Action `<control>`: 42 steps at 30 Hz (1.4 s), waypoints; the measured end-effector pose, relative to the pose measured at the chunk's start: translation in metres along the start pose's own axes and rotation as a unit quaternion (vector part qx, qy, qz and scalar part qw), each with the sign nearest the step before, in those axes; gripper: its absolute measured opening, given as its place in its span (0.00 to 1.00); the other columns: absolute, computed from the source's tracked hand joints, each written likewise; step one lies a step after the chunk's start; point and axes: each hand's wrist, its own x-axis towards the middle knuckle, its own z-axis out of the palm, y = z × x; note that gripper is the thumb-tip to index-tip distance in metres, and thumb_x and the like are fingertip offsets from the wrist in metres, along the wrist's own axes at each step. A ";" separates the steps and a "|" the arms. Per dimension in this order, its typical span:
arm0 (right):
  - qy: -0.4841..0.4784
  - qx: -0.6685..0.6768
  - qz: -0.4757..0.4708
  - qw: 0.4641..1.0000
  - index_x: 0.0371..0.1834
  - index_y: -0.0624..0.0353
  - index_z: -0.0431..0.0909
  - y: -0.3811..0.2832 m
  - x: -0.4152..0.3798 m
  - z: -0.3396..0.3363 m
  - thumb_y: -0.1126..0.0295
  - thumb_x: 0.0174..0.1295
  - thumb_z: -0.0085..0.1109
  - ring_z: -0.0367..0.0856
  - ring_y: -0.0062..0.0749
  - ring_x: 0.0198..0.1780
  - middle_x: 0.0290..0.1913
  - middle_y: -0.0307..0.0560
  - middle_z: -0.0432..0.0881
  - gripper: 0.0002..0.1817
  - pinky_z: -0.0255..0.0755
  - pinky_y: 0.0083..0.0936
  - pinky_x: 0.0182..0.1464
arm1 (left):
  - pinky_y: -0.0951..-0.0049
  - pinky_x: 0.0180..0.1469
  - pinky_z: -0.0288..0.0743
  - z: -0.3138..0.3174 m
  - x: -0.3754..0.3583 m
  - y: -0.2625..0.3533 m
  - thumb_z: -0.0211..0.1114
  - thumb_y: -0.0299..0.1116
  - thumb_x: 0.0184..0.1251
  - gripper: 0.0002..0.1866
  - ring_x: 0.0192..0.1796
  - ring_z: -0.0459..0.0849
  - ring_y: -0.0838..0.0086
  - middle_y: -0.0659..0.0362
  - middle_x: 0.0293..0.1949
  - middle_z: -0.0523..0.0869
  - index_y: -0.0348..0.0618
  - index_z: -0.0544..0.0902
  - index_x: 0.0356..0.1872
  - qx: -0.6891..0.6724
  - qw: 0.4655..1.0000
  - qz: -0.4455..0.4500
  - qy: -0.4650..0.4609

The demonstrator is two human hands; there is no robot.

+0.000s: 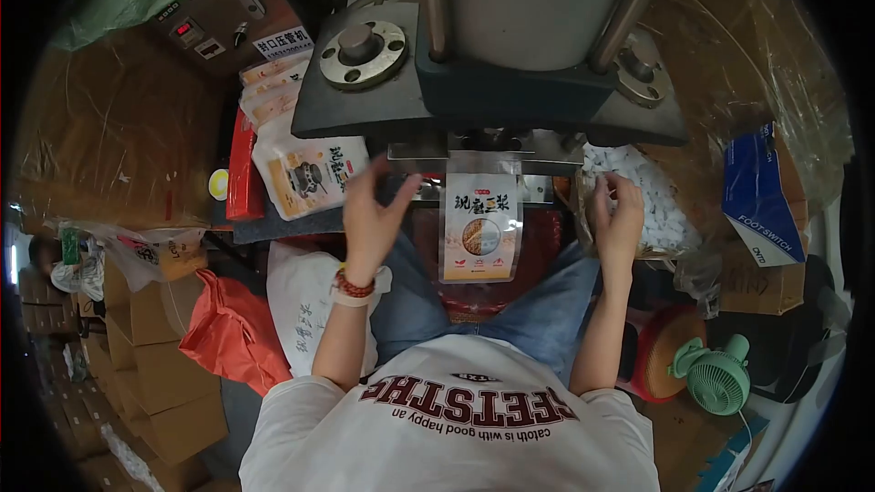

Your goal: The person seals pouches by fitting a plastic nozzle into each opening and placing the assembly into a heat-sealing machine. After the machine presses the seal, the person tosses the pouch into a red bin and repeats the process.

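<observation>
Head view, looking straight down at the lap. White and orange printed stand-up pouch point(480, 226) hanging by its top edge under the grey metal sealing press point(492, 73), between the knees. Left hand point(372, 219) hovering just left of the pouch, fingers spread and released, touching nothing. Right hand point(617, 215) reaching into the clear bag of small white pieces point(652, 196) at far right, fingers curling among them; grasping or not — cannot tell. Stack of matching printed pouches point(305, 173) lying far left, looking done; current pouch seemingly mid-seal. Press jaws hiding the pouch top; seal state unclear. Red wrist bracelet point(353, 286) showing.
</observation>
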 end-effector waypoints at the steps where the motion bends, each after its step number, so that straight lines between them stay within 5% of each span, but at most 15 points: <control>1: 0.000 0.001 -0.001 1.000 0.45 0.65 0.78 -0.008 0.000 -0.006 0.74 0.62 0.56 0.77 0.45 0.40 0.39 0.53 0.79 0.10 0.71 0.33 0.42 | 0.61 0.59 0.66 -0.016 0.002 -0.002 0.71 0.46 0.56 0.33 0.59 0.76 0.61 0.52 0.57 0.80 0.37 0.75 0.60 0.214 0.974 0.065 0.046; 2: 0.003 0.094 0.057 0.994 0.44 0.65 0.78 -0.021 -0.001 -0.014 0.74 0.61 0.57 0.76 0.41 0.38 0.37 0.51 0.79 0.10 0.70 0.28 0.40 | 0.57 0.65 0.60 -0.032 0.001 -0.008 0.73 0.47 0.54 0.37 0.65 0.71 0.58 0.52 0.62 0.76 0.39 0.72 0.63 0.417 0.896 0.126 0.089; 4: 0.004 0.185 0.115 0.976 0.44 0.64 0.79 -0.046 -0.008 -0.023 0.75 0.61 0.59 0.75 0.37 0.36 0.36 0.49 0.78 0.10 0.69 0.24 0.38 | 0.51 0.71 0.51 -0.042 -0.017 -0.049 0.71 0.38 0.53 0.36 0.70 0.66 0.59 0.57 0.66 0.72 0.43 0.70 0.65 0.397 0.913 0.090 0.005; 6: -0.020 0.287 0.031 0.957 0.45 0.63 0.80 -0.069 -0.015 -0.025 0.77 0.56 0.63 0.74 0.32 0.34 0.36 0.46 0.76 0.12 0.68 0.20 0.37 | 0.53 0.68 0.59 -0.049 -0.033 -0.064 0.67 0.28 0.49 0.31 0.67 0.70 0.61 0.57 0.65 0.74 0.46 0.75 0.60 0.278 0.931 0.201 -0.128; 7: -0.042 0.299 -0.018 0.953 0.45 0.63 0.80 -0.080 -0.019 -0.027 0.77 0.55 0.64 0.74 0.33 0.35 0.36 0.46 0.76 0.14 0.68 0.20 0.37 | 0.60 0.60 0.71 -0.049 -0.043 -0.064 0.61 0.20 0.44 0.27 0.60 0.78 0.62 0.59 0.57 0.81 0.47 0.81 0.53 0.226 0.948 0.192 -0.114; 11: -0.056 0.255 -0.231 0.937 0.42 0.62 0.82 -0.117 -0.024 -0.017 0.74 0.47 0.70 0.76 0.41 0.42 0.39 0.48 0.77 0.17 0.69 0.31 0.48 | 0.67 0.51 0.78 -0.049 -0.054 -0.033 0.58 0.17 0.41 0.24 0.52 0.84 0.63 0.61 0.47 0.87 0.47 0.85 0.45 0.070 0.984 0.147 -0.076; 15: -0.136 0.233 -0.299 0.915 0.44 0.62 0.81 -0.132 -0.031 0.004 0.72 0.47 0.69 0.76 0.41 0.42 0.40 0.46 0.78 0.18 0.69 0.39 0.52 | 0.69 0.50 0.79 -0.048 -0.057 0.005 0.54 0.16 0.37 0.26 0.50 0.85 0.64 0.59 0.43 0.88 0.46 0.86 0.42 0.010 0.975 0.220 -0.029; 19: -0.189 0.381 -0.283 0.859 0.47 0.62 0.80 -0.124 -0.022 -0.022 0.71 0.51 0.67 0.76 0.41 0.46 0.43 0.46 0.78 0.19 0.69 0.38 0.54 | 0.71 0.45 0.81 -0.056 -0.059 0.026 0.58 0.16 0.39 0.24 0.45 0.87 0.61 0.55 0.41 0.88 0.43 0.86 0.42 -0.055 0.956 0.260 -0.127; 22: -0.205 0.343 -0.187 0.898 0.51 0.63 0.78 -0.114 -0.024 -0.021 0.70 0.54 0.66 0.75 0.42 0.47 0.45 0.48 0.78 0.20 0.69 0.35 0.53 | 0.75 0.39 0.81 -0.033 -0.064 0.029 0.62 0.19 0.51 0.15 0.37 0.88 0.68 0.56 0.37 0.89 0.40 0.86 0.41 -0.163 0.943 0.199 -0.211; 25: -0.140 0.243 -0.082 0.956 0.59 0.61 0.71 -0.100 -0.021 -0.022 0.69 0.56 0.65 0.73 0.49 0.51 0.50 0.54 0.76 0.26 0.67 0.37 0.54 | 0.82 0.33 0.76 0.018 -0.064 0.020 0.68 0.38 0.65 0.14 0.30 0.81 0.86 0.62 0.32 0.88 0.33 0.85 0.39 -0.311 0.885 -0.118 -0.325; 29: -0.015 0.101 0.007 0.995 0.50 0.64 0.77 -0.070 -0.005 -0.054 0.69 0.58 0.65 0.76 0.49 0.42 0.40 0.52 0.80 0.18 0.69 0.37 0.48 | 0.79 0.36 0.78 0.037 -0.040 0.035 0.67 0.36 0.65 0.15 0.35 0.84 0.80 0.56 0.36 0.87 0.30 0.83 0.40 -0.504 0.782 -0.224 -0.291; 34: -0.130 -0.159 0.047 0.978 0.48 0.63 0.78 -0.017 -0.019 -0.028 0.65 0.61 0.60 0.78 0.50 0.42 0.39 0.55 0.80 0.16 0.71 0.40 0.44 | 0.75 0.42 0.81 0.046 -0.013 0.035 0.68 0.35 0.64 0.16 0.38 0.87 0.74 0.51 0.39 0.86 0.28 0.81 0.41 -0.538 0.732 -0.295 -0.297; 40: -0.157 -0.051 0.064 0.984 0.46 0.62 0.79 -0.008 -0.009 -0.017 0.71 0.61 0.59 0.79 0.50 0.42 0.40 0.54 0.81 0.12 0.71 0.36 0.45 | 0.75 0.43 0.80 0.027 -0.005 0.016 0.69 0.39 0.63 0.21 0.47 0.85 0.71 0.50 0.46 0.85 0.31 0.79 0.47 -0.395 0.807 -0.246 -0.363; 41: -0.090 0.025 0.073 0.993 0.47 0.63 0.78 -0.011 -0.005 -0.021 0.72 0.62 0.58 0.80 0.45 0.43 0.41 0.53 0.82 0.11 0.72 0.32 0.46 | 0.72 0.48 0.79 0.009 -0.006 0.017 0.69 0.40 0.61 0.23 0.53 0.82 0.69 0.50 0.52 0.82 0.34 0.78 0.51 -0.216 0.943 -0.104 -0.232; 42: -0.025 0.102 0.083 0.991 0.48 0.63 0.77 -0.015 -0.003 -0.026 0.74 0.64 0.57 0.82 0.39 0.44 0.41 0.52 0.82 0.11 0.72 0.27 0.47 | 0.68 0.52 0.77 -0.006 -0.009 0.012 0.70 0.42 0.60 0.26 0.58 0.79 0.66 0.50 0.57 0.79 0.36 0.76 0.55 -0.017 0.996 0.043 -0.081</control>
